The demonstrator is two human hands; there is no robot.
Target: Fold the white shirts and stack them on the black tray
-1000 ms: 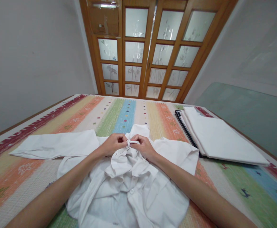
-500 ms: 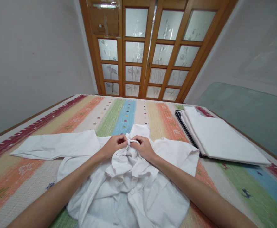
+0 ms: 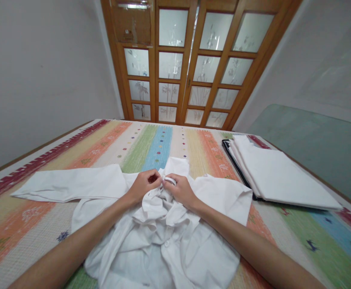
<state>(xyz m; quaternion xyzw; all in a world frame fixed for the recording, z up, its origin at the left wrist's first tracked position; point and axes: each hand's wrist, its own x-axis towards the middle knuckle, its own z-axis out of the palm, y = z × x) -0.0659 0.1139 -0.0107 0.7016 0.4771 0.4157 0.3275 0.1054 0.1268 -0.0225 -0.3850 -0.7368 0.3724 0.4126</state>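
Sleeve [image 3: 70, 184] spread flat, well left of left hand. Left hand [image 3: 143, 185] pinched shut on shirt [image 3: 169, 237] placket near collar; right hand [image 3: 180, 189] just beside it, fingertips clamped on same fabric edge. Shirt bunched beneath and toward body from both hands, on striped mat [image 3: 160, 142]. Cloth judged light, limp, easily creased; best gripped at stiffer placket or collar. Folded stack [image 3: 278, 176] lies well right of right hand.

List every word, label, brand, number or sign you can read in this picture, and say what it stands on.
None can be read.
The white shirt pinched by the left hand and right hand shows no label.
The striped mat and the glass door bear only patterns.
The folded clothes show no writing.
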